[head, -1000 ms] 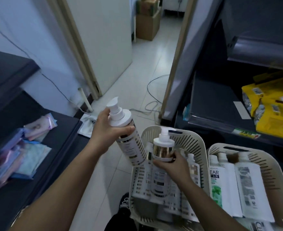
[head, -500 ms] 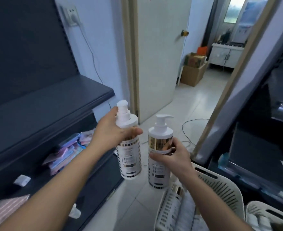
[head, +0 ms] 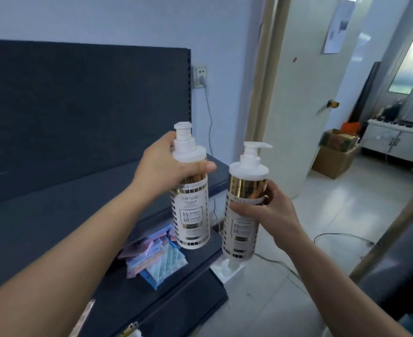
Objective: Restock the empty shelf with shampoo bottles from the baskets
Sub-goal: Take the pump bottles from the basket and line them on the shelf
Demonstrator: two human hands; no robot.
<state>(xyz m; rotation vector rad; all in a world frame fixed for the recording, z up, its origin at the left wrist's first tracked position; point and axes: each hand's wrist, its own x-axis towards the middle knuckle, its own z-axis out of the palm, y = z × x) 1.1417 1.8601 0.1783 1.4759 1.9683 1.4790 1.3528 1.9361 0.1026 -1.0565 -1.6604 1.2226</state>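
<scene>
I hold two white pump bottles with gold bands, upright in the air and side by side. My left hand (head: 162, 170) grips the left shampoo bottle (head: 190, 215) round its neck. My right hand (head: 267, 215) grips the right shampoo bottle (head: 243, 229) round its gold band, a little lower and nearer to me. Behind and left of both bottles lies the dark bare shelf (head: 66, 203), with a dark back panel (head: 78, 105) above it. The baskets are out of view.
Pastel cloth packs (head: 156, 259) lie on the lower shelf under the bottles. A wall socket with a hanging cable (head: 200, 77) is right of the back panel. An open door (head: 298, 105) leads to a room with cardboard boxes (head: 334, 154). Cables (head: 341, 237) trail over the tiled floor.
My view has swung up and left from the baskets to the dark shelf. Both hands have lifted their bottles up to shelf height, and the baskets have dropped out of view.
</scene>
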